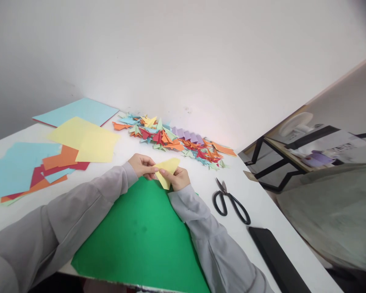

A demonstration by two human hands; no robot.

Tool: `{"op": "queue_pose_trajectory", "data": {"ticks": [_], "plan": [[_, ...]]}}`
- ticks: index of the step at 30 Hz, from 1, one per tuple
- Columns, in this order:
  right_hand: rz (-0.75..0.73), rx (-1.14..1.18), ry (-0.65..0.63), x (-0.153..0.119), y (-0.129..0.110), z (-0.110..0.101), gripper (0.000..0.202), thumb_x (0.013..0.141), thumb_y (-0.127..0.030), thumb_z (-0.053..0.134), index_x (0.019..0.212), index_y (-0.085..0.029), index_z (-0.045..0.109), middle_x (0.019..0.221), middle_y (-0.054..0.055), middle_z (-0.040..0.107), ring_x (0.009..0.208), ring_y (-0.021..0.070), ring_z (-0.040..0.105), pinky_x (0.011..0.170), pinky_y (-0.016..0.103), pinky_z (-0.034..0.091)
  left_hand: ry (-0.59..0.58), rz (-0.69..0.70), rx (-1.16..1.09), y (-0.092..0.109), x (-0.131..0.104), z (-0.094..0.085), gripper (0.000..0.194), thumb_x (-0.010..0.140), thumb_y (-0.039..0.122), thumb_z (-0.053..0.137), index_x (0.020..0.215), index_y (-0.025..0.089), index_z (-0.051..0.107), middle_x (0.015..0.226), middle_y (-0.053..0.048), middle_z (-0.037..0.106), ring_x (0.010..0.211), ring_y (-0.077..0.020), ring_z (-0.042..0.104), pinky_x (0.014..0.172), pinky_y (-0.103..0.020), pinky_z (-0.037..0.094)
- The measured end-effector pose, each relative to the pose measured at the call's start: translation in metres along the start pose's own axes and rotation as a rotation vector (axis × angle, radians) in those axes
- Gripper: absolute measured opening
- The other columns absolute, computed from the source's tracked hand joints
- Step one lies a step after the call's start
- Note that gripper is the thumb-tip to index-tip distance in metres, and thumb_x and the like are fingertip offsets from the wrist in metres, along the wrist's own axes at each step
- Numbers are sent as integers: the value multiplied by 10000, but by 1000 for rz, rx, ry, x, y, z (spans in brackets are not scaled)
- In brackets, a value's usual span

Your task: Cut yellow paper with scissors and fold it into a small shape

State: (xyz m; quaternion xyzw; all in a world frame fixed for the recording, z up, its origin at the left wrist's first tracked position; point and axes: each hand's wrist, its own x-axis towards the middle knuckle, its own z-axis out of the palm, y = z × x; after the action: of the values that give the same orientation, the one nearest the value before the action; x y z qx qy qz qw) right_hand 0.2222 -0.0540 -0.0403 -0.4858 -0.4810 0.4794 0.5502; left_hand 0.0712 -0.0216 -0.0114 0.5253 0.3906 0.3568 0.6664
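A small folded piece of yellow paper (170,166) is pinched between both of my hands, above the far end of a green sheet (140,232). My left hand (143,166) grips its left corner with thumb and fingertips. On the other side, my right hand (178,178) has its thumb pressed on the paper's face, with the fingers behind it partly hidden. Beyond my hands lies a long pile of folded paper pieces (158,136) in orange, red, blue, green and yellow, with a row of purple folded pieces (187,135) along its back.
Black-handled scissors (232,199) lie on the white table (201,179) to the right, blades pointing away. Nearer is a black flat object (277,258). Yellow sheets (88,140), blue sheets (15,171) and orange scraps (61,158) spread at left. A wall (171,61) stands behind.
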Motion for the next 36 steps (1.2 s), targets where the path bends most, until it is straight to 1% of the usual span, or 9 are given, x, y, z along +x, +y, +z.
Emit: {"op": "queue_pose_trajectory", "data": {"ticks": [5,12,17,20,24,27,30,33,36], "plan": [[53,1,-5,1,3,-1,337,475,-362,763,719,-139,694,656,35,681,512,140,568,487,253,420,34,21,-35,-8,4,1,169,566,147,724,680,81,618,457,-10,621,412,-118,590,418,-200,506],[85,-50,-64,-4,-5,3,311,448,-352,772,649,-131,687,542,7,636,455,109,515,431,222,376,45,168,133,-9,3,-1,198,512,228,754,561,94,617,386,27,562,350,-104,556,345,-159,444],[104,22,-27,-4,-6,4,315,469,-398,758,609,-128,674,534,14,632,427,103,503,422,228,386,76,159,96,1,-1,2,245,460,255,777,525,95,604,369,28,551,341,-105,546,350,-173,454],[93,-1,16,-3,-6,3,338,499,-443,732,598,-126,670,527,15,626,421,98,490,416,225,370,82,128,66,1,-2,2,274,444,278,781,514,96,589,387,18,563,349,-112,548,364,-196,468],[48,-89,8,-4,-7,3,348,515,-464,715,598,-129,669,503,0,603,419,94,467,415,223,350,89,92,69,-5,0,0,254,475,281,760,565,106,600,424,21,575,377,-106,545,387,-204,458],[34,-125,-30,-5,-5,4,332,500,-449,728,537,-130,645,458,-17,559,398,81,429,394,214,312,95,201,105,-7,0,0,189,513,254,726,569,110,617,438,35,562,406,-68,504,398,-163,395],[46,-96,-26,-5,-3,5,350,508,-471,717,501,-135,618,433,-26,522,387,72,399,381,211,283,127,297,187,-3,-2,2,148,532,214,699,498,112,597,374,62,480,365,-32,390,364,-149,287],[53,-36,15,-3,-3,4,388,542,-502,684,442,-145,569,385,-41,459,362,56,351,365,207,250,187,287,219,1,-4,4,144,562,186,669,472,120,579,344,70,447,340,-31,352,349,-155,262],[33,-25,77,-1,-4,3,375,529,-474,702,414,-155,542,351,-57,415,348,49,317,354,206,226,219,228,189,2,-4,6,139,583,194,664,494,125,581,364,59,490,349,-51,419,348,-158,314]]}}
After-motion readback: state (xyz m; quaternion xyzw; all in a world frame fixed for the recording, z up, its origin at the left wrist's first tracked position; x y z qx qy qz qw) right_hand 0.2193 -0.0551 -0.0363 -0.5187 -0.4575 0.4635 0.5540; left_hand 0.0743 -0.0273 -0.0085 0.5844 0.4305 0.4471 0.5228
